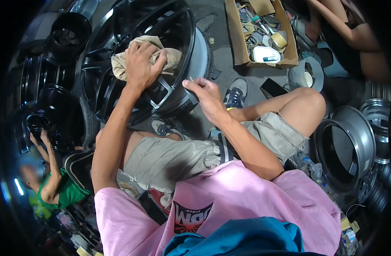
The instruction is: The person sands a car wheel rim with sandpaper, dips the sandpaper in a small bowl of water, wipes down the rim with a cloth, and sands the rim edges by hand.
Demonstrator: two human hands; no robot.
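Note:
A large black multi-spoke wheel rim [106, 64] with some bare metal edges lies in front of me. My left hand [143, 64] presses a crumpled beige cloth [172, 59] onto its spokes near the centre, fingers curled over the cloth. Just right of the rim's edge, my right hand [206, 96] has thumb and index finger pinched together around something small that I cannot make out. A grey tyre or rim edge [199, 55] shows under the wheel's right side.
A cardboard box [238, 42] of tools and scraps stands ahead right. Black rims [59, 115] stack at the left, silver rims [349, 145] at the right. A person in green [54, 187] works at the left; another person's arm [336, 21] shows at the upper right.

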